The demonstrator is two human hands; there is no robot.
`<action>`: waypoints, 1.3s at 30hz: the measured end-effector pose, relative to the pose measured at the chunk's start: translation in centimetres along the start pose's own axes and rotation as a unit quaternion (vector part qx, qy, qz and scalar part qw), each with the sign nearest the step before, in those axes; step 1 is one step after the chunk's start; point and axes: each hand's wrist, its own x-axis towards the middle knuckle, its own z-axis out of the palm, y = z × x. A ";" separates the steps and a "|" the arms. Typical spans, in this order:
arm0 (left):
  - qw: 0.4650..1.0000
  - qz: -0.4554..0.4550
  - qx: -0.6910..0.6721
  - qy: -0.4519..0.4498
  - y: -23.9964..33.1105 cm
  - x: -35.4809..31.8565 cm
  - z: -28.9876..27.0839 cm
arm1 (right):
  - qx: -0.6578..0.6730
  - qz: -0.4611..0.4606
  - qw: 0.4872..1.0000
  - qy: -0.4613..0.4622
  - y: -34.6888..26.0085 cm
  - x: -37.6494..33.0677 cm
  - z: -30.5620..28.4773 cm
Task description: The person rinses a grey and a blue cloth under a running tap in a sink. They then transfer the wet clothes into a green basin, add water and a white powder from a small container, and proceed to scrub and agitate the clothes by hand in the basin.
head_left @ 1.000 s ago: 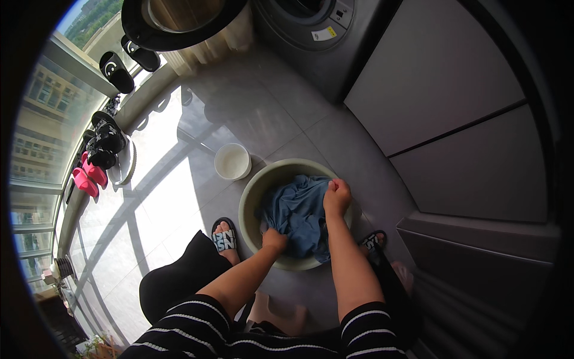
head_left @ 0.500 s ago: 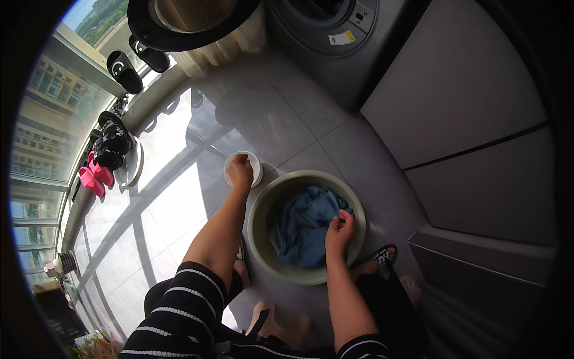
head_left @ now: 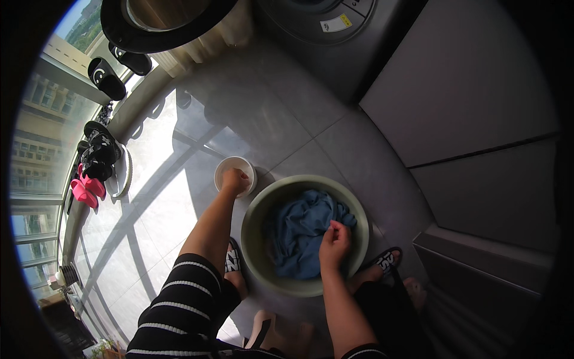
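Observation:
A round olive-green basin (head_left: 254, 263) stands on the floor in front of me. In it lies a crumpled blue cloth (head_left: 299, 230). My right hand (head_left: 335, 244) is over the right part of the cloth, its fingers curled with the tips together; whether they grip a fold cannot be made out. To the left of the basin's far side is a small white bowl (head_left: 238, 161). My left hand (head_left: 234, 180) reaches into that bowl with its fingers closed, and whatever they hold is hidden.
A dark front-loading washing machine (head_left: 335, 60) and grey panels (head_left: 466, 90) flank the right. Black slippers (head_left: 106, 78), pink slippers (head_left: 87, 188) and other shoes line the window ledge. My sandalled feet straddle the basin. A black-rimmed round door (head_left: 230, 12) hangs at the top.
My left hand remains at the bowl, with the fingers now turned more to the right. My right hand has drawn slightly toward me and left over the cloth. The view has shifted a little.

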 end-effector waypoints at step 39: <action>0.937 0.198 0.205 -0.204 11.3 -24.9 9.4 | -0.195 0.045 0.964 -0.174 3.4 -5.5 -5.0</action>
